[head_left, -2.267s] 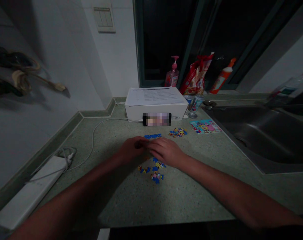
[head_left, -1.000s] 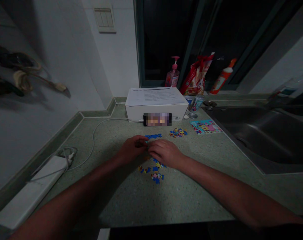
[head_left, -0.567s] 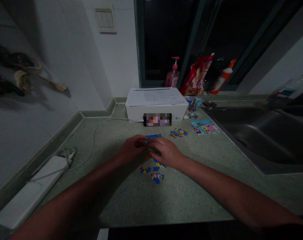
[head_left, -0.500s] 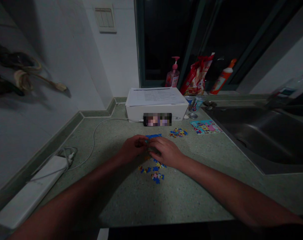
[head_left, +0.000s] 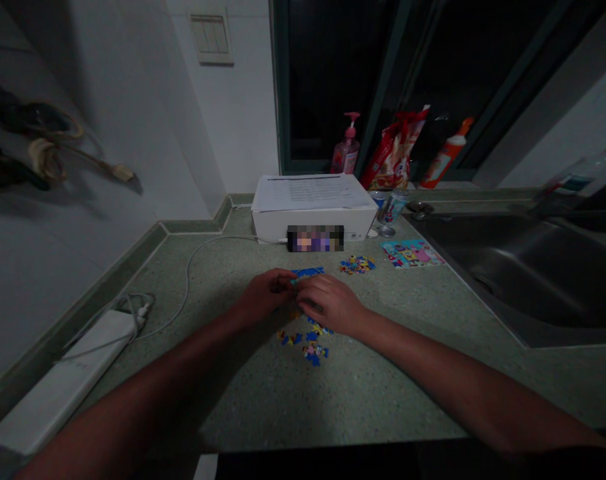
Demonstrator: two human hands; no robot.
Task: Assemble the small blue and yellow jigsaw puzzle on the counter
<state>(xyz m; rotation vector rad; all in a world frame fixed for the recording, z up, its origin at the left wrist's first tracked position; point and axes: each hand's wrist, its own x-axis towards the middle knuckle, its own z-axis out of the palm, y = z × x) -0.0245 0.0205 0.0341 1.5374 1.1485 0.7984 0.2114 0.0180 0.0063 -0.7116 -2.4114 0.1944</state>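
My left hand and my right hand meet over the counter, fingertips almost together and fingers curled. Between them a teal-blue bit of a jigsaw puzzle piece shows at the fingertips; its outline is mostly covered. Just beyond the fingers lies a blue strip of jigsaw puzzle, partly hidden by the hands. Closer to me, loose jigsaw pieces in blue, yellow and pink lie scattered below the right hand. A heap of more pieces sits beyond it to the right.
A phone on a cable leans against a white box. Right of the heap lies a colourful picture card, beside the steel sink. Cans stand behind. A power strip lies on the left.
The fingers of my right hand have shifted slightly at the meeting point. Both arms and the loose pieces stay where they were.
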